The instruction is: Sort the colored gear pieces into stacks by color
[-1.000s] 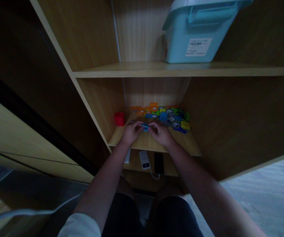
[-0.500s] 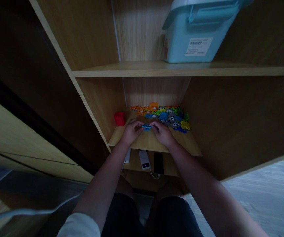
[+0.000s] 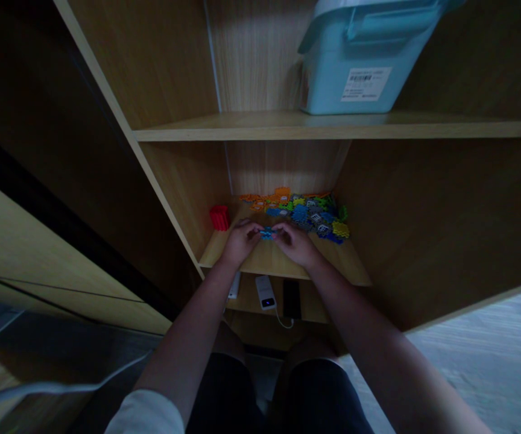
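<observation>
Near the middle of the frame, we hold a small blue piece (image 3: 266,233) between our two hands, just above the shelf (image 3: 265,262). Our left hand (image 3: 241,241) pinches its left end with the fingertips, and our right hand (image 3: 295,243) pinches its right end, so both are clamped on it with a short gap between them. We cannot tell whether it is one part or several joined.

Just beyond our fingers, right of centre, we see a spread of flat toothed pieces (image 3: 300,214) in blue, grey, green and yellow, with orange pieces (image 3: 282,194) at its back left. Left of our left hand, well apart from that spread, stands a red block (image 3: 219,217).

At the upper right of the frame, a teal box (image 3: 328,90) with a white label (image 3: 366,84) sits on the higher shelf (image 3: 242,132). Below our hands, at lower centre, we see a white device (image 3: 264,286) beside a black phone-like slab (image 3: 292,295).
</observation>
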`<state>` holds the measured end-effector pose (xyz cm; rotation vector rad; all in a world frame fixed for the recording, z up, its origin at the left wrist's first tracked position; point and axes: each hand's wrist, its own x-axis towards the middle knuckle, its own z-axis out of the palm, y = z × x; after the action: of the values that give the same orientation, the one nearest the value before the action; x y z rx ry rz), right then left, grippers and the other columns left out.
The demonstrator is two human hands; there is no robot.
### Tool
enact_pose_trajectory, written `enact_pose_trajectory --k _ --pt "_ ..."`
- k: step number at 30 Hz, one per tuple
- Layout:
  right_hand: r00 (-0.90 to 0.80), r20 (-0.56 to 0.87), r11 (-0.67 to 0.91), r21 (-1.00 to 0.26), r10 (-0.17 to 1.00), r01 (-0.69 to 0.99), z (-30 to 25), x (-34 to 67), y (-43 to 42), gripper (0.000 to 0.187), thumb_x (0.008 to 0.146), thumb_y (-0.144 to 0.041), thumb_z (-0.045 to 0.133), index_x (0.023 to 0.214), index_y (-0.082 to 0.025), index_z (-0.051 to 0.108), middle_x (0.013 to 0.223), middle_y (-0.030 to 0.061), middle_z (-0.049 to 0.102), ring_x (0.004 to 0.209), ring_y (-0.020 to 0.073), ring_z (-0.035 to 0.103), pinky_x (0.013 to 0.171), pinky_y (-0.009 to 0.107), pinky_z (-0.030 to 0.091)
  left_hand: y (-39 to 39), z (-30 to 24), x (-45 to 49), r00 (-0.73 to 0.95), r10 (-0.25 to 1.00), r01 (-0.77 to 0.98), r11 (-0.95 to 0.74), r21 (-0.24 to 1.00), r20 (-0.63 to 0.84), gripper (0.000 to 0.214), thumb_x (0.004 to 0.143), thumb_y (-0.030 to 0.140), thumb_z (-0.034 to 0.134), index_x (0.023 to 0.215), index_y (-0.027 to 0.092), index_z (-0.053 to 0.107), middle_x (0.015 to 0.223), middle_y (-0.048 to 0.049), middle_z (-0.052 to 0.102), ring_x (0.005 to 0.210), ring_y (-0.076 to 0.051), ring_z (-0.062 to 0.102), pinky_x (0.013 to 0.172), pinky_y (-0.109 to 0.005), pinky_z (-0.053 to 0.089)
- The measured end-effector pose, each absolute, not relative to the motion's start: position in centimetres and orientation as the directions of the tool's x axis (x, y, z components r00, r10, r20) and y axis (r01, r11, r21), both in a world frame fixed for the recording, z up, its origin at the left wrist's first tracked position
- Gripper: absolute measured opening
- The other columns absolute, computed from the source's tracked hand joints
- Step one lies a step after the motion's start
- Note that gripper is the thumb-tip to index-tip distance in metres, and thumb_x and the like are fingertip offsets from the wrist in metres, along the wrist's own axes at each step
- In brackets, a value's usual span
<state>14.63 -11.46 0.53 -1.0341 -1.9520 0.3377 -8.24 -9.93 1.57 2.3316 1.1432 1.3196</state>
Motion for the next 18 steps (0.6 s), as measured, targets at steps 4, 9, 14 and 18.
enact_pose_trajectory --k 4,9,14,18 --pt "-0.270 0.562 0.603 -0.572 0.782 0.556 0.3 14.7 -11.2 0.019 0.104 -0.039 0.063 0.117 -0.027 0.071 0.114 0.0055 0.078 0.103 0.0228 0.070 0.098 0.038 0.055 -9.8 1.5 -8.2 0.269 0.738 0.549 -0.645 0.531 0.619 0.015 0.095 0.014 0.070 0.105 0.023 0.077 0.095 -0.0044 0.073 0.099 -0.022 0.069 0.096 -0.036 0.056" --pt "-0.258 0.576 0.593 -0.523 0.776 0.613 -0.4 14.8 -10.3 0.017 0.102 -0.036 0.068 0.116 -0.026 0.071 0.120 0.0074 0.079 0.114 0.0255 0.071 0.106 0.042 0.053 -9.2 0.8 -8.2 0.172 0.800 0.573 -0.556 0.602 0.575 0.036 0.087 0.004 0.066 0.118 0.021 0.071 0.106 -0.0053 0.075 0.101 -0.021 0.071 0.095 -0.035 0.058" --pt "-0.280 0.534 0.566 -0.506 0.798 0.650 -0.8 14.8 -9.3 0.016 0.102 -0.032 0.069 0.116 -0.027 0.072 0.123 0.0061 0.080 0.120 0.0257 0.072 0.111 0.044 0.053 -8.7 0.4 -8.2 0.181 0.874 0.571 -0.467 0.675 0.451 0.031 0.083 0.002 0.065 0.108 0.020 0.071 0.098 -0.0033 0.077 0.089 -0.018 0.073 0.085 -0.031 0.058" --pt "-0.297 0.499 0.548 -0.494 0.814 0.675 -1.2 14.7 -8.9 0.018 0.101 -0.031 0.072 0.118 -0.029 0.072 0.122 0.0052 0.080 0.116 0.0274 0.074 0.108 0.045 0.055 -8.8 0.4 -8.0 0.236 0.879 0.538 -0.474 0.697 0.415 0.030 0.082 0.004 0.071 0.107 0.020 0.071 0.100 -0.0025 0.079 0.092 -0.018 0.075 0.087 -0.031 0.059"
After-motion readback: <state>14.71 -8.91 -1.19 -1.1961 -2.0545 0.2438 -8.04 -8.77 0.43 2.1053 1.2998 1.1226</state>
